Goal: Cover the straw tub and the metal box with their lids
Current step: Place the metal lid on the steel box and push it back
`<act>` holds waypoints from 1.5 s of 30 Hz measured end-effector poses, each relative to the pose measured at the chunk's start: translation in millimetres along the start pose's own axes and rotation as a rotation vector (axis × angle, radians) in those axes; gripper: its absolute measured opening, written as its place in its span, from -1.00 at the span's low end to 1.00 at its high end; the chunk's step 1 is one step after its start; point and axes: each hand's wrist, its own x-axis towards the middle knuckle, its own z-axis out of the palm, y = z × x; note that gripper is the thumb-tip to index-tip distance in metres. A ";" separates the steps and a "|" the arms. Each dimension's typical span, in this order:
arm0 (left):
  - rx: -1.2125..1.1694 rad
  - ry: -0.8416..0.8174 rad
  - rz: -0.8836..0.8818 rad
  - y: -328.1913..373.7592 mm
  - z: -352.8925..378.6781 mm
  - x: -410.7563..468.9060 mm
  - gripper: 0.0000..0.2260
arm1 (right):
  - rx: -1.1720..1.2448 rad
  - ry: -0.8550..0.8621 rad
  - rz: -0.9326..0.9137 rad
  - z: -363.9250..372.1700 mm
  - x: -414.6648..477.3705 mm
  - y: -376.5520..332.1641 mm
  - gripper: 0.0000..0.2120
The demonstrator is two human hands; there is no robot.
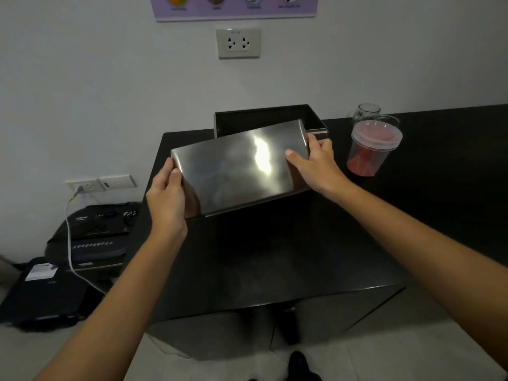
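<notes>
A shiny metal lid is held tilted in the air above the black counter. My left hand grips its near left end and my right hand grips its far right end. Just behind the lid stands the open metal box, dark inside, its front wall partly hidden by the lid. To the right stands the clear straw tub with red straws inside and a clear lid resting on its top.
A glass mug stands behind the straw tub. A wall socket is above the box. Left of the counter, on the floor, sit black devices with a white cable running to a wall outlet.
</notes>
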 end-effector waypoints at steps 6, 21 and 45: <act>-0.047 -0.018 -0.021 23.1 65.7 27.2 -0.73 | 0.027 0.071 0.025 -32.9 54.1 9.0 -0.47; -0.089 0.004 -0.163 47.8 142.6 92.7 -0.85 | 0.014 0.090 -0.056 -59.1 153.7 8.3 -0.51; 0.204 -0.175 -0.209 12.7 126.1 134.6 -0.68 | -0.027 0.086 0.055 -31.2 164.0 31.3 -0.54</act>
